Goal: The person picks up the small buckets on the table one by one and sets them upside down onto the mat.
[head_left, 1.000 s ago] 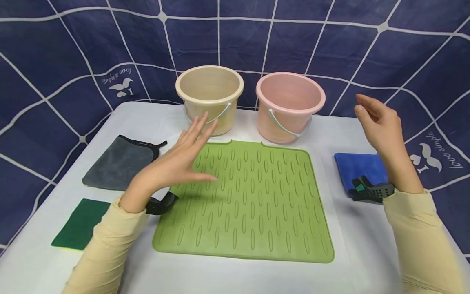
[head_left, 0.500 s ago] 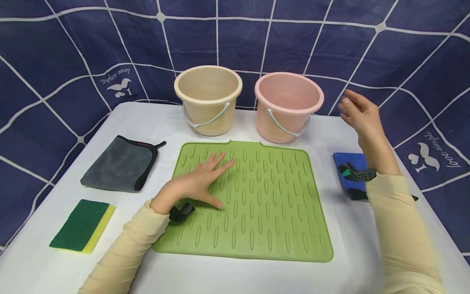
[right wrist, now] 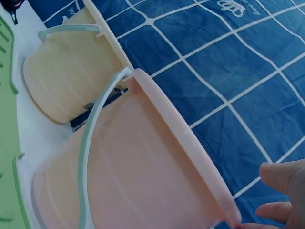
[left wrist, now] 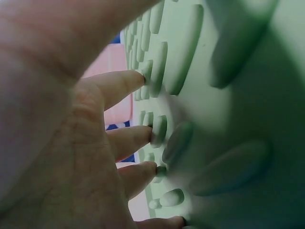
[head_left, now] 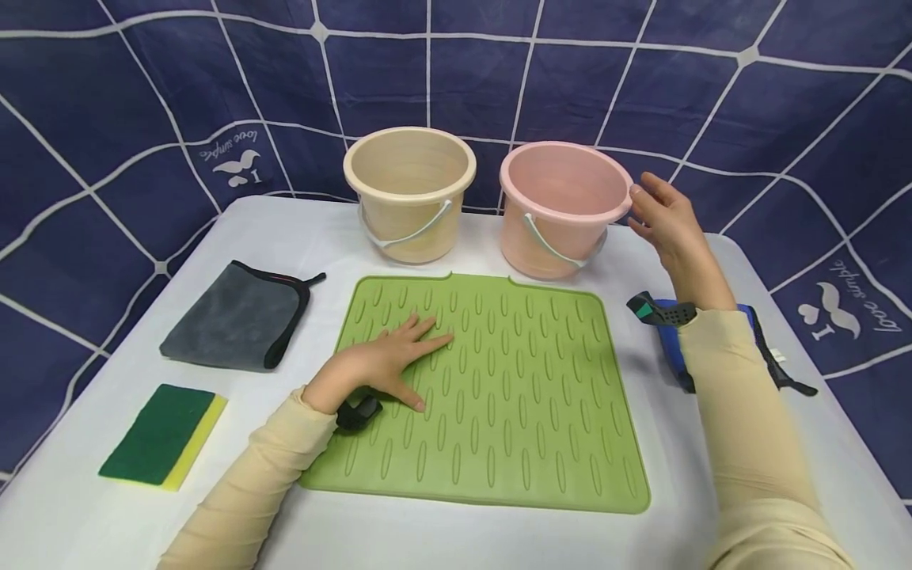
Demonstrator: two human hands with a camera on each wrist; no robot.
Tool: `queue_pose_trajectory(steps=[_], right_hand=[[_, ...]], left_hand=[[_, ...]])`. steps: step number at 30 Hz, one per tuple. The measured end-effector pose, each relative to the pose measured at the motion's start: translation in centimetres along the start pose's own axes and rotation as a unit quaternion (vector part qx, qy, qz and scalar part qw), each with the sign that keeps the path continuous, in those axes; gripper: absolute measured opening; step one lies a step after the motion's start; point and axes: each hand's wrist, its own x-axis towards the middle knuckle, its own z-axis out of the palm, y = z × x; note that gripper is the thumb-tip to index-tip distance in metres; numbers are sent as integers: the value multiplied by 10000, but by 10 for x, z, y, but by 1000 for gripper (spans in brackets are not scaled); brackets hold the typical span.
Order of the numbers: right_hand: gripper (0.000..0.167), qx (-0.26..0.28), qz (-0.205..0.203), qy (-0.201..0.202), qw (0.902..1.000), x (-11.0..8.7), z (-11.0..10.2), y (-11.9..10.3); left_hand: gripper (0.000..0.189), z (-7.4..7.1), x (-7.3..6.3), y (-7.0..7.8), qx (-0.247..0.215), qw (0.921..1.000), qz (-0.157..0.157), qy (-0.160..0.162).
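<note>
My left hand (head_left: 381, 366) lies with spread fingers on the green ridged mat (head_left: 513, 451). In the left wrist view its fingertips touch the raised bumps of the mat (left wrist: 252, 114). Beside the right rim of the pink bucket (head_left: 545, 245) is my right hand (head_left: 673, 226), fingers loosely bent and holding nothing. The right wrist view has the bucket (right wrist: 143, 167) large, its pale handle hanging down the outside. Thumb and fingers of the right hand (right wrist: 286, 191) enter at the lower right by its rim; whether a fingertip touches the rim I cannot tell.
A cream bucket (head_left: 409, 229) stands left of the pink one. On the table's left lie a folded grey cloth (head_left: 231, 321) and a green-and-yellow sponge (head_left: 160, 435). A blue cloth (head_left: 670, 340) is partly hidden under the right forearm. A blue tile-patterned sheet (head_left: 470, 79) hangs behind.
My left hand has come down from above the mat's left side and now rests on it. The right hand has moved left to the pink bucket's rim.
</note>
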Motion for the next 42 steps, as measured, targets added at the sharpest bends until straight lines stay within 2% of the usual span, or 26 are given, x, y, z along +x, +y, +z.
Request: queue_pose_trajectory(steps=[14, 20, 25, 30, 42], right_hand=[[75, 538, 141, -187, 9983, 8, 4, 16], [72, 682, 245, 35, 9974, 8, 6, 15], [69, 1260, 455, 304, 9905, 7, 6, 15], [68, 1723, 488, 458, 9828, 6, 5, 16], [63, 1421, 399, 857, 9853, 0, 3, 21]], left_hand=[[104, 6, 0, 0, -91, 9999, 116, 74], [103, 5, -1, -1, -58, 9998, 142, 133], [103, 5, -1, -1, 46, 9998, 148, 93], [103, 5, -1, -1, 92, 9999, 129, 54], [103, 6, 0, -5, 79, 9999, 102, 79]])
